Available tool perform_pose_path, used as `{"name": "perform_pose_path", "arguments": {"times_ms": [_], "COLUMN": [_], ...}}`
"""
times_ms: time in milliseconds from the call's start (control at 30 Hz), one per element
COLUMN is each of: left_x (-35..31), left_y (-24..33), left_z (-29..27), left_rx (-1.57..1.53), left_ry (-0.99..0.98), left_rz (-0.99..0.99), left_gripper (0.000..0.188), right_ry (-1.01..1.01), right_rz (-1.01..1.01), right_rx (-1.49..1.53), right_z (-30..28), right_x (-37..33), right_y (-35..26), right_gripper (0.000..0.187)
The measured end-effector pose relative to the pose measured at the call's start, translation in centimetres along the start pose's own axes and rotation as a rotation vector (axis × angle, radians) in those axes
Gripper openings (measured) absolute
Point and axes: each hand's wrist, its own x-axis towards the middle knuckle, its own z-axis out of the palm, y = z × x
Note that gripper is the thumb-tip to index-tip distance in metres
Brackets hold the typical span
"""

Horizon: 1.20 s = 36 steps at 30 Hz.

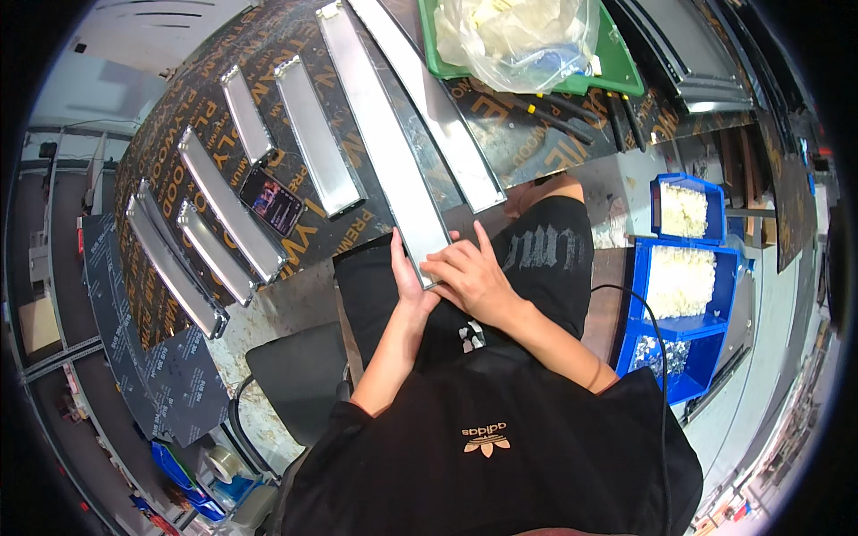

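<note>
A long shiny metal channel strip [380,134] lies across the dark plywood bench [179,116] and overhangs its near edge above my lap. My left hand [407,272] grips the strip's near end from the left side. My right hand [469,277] presses on the same end from the right, fingers spread over its corner. A second long metal strip [438,107] lies just to the right of it.
Several shorter metal strips [308,134] lie in a row on the bench's left part, with a phone [270,201] among them. A green tray [617,62] holds a plastic bag [523,36] at the back. Blue bins [684,277] of white parts stand at my right. A tape roll [223,463] lies on the floor.
</note>
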Motion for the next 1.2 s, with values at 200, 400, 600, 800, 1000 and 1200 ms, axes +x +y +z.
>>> {"name": "perform_pose_path", "arguments": {"times_ms": [200, 400, 600, 800, 1000, 1200], "left_x": [-0.2, -0.2, -1.2, -0.9, -1.2, -4.8], "left_y": [0.3, 0.3, 1.1, 4.0, 8.1, 8.3], "left_z": [0.6, 0.9, 2.4, 2.2, 5.8, 9.8], "left_rx": [-0.020, 0.135, 0.175, 0.692, 1.737, 2.194], "left_ry": [0.032, 0.092, 0.098, 0.266, 0.442, 0.303], "left_rz": [0.018, 0.075, 0.195, 0.288, 0.199, 0.824], "left_gripper": [0.075, 0.075, 0.093, 0.082, 0.072, 0.056], "right_ry": [-0.036, 0.014, 0.216, 0.626, 0.793, 0.850], "right_rz": [0.023, -0.065, -0.153, -0.066, 0.101, 0.276], "right_rx": [0.037, 0.035, 0.295, 0.372, 0.398, 0.450], "right_z": [-0.2, 0.0, -0.8, -0.8, -1.0, -1.3], "right_x": [0.8, 0.6, 0.0, -0.2, -0.1, 0.1], "right_y": [0.2, 1.1, 1.6, 3.7, 5.5, 6.5], "right_gripper": [0.047, 0.057, 0.069, 0.054, 0.058, 0.050]}}
